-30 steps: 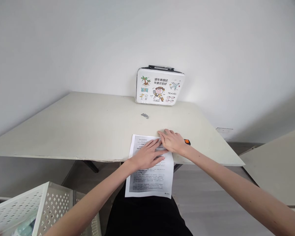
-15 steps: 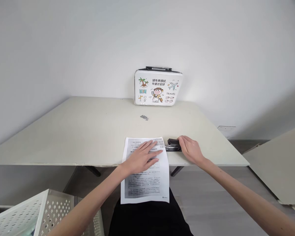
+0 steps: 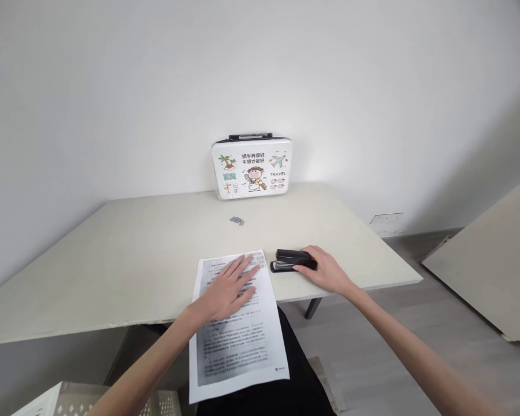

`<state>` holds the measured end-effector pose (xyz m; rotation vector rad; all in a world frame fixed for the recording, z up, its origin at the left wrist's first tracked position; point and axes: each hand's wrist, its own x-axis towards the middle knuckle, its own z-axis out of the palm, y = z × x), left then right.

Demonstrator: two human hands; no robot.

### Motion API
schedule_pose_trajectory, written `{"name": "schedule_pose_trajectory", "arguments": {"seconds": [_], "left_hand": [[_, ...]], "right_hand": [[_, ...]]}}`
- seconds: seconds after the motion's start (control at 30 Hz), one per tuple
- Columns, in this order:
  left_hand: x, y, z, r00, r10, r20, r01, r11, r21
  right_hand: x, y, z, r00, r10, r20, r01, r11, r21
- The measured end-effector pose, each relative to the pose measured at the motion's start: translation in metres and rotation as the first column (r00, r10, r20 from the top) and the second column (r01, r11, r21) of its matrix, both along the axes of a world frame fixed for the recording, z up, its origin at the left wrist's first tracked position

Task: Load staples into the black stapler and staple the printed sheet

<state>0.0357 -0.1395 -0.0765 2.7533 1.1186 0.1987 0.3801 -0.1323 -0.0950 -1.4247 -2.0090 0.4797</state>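
Observation:
A printed paper [image 3: 238,352] lies partly on the table and hangs over its front edge. Flat on its upper half rests my left hand [image 3: 225,290], fingers spread. Just right of the paper, a black stapler [image 3: 292,260] sits on the table, its front end apart from the sheet. My right hand [image 3: 327,270] is wrapped round the stapler's rear end, thumb on the near side. Farther back lie several small grey staple strips [image 3: 237,221].
A white case [image 3: 252,170] with cartoon pictures stands against the wall at the back of the white table [image 3: 156,231]. At the lower left is a white perforated basket [image 3: 75,398]. A pale panel [image 3: 489,266] stands at the right.
The stapler has separated from the paper's right edge, and my right hand now grips it round the sides. My left hand stays on the sheet. The camera view has shifted and tilted.

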Motion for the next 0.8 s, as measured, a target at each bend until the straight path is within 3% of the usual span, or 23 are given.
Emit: {"name": "schedule_pose_trajectory", "arguments": {"seconds": [0.2,0.4,0.53,0.67,0.8], "left_hand": [[0.012,0.027,-0.003,0.999,0.016,-0.033,-0.016,1.0,0.008],[0.036,0.058,-0.002,0.999,0.002,-0.04,-0.001,1.0,0.009],[0.042,0.066,0.001,0.999,-0.032,-0.011,0.032,0.999,0.034],[0.026,0.058,0.004,0.999,0.03,0.045,-0.033,0.997,0.069],[-0.017,0.049,0.004,0.988,0.147,0.053,-0.151,0.985,0.088]], "right_hand": [[0.009,0.012,-0.009,0.978,-0.174,-0.116,0.177,0.984,0.016],[0.014,0.021,-0.016,0.953,-0.257,-0.163,0.266,0.963,0.039],[0.015,0.022,-0.018,0.933,-0.303,-0.195,0.315,0.948,0.035],[0.015,0.023,-0.019,0.929,-0.299,-0.22,0.312,0.95,0.027],[0.015,0.023,-0.019,0.921,-0.311,-0.233,0.325,0.946,0.02]]}}
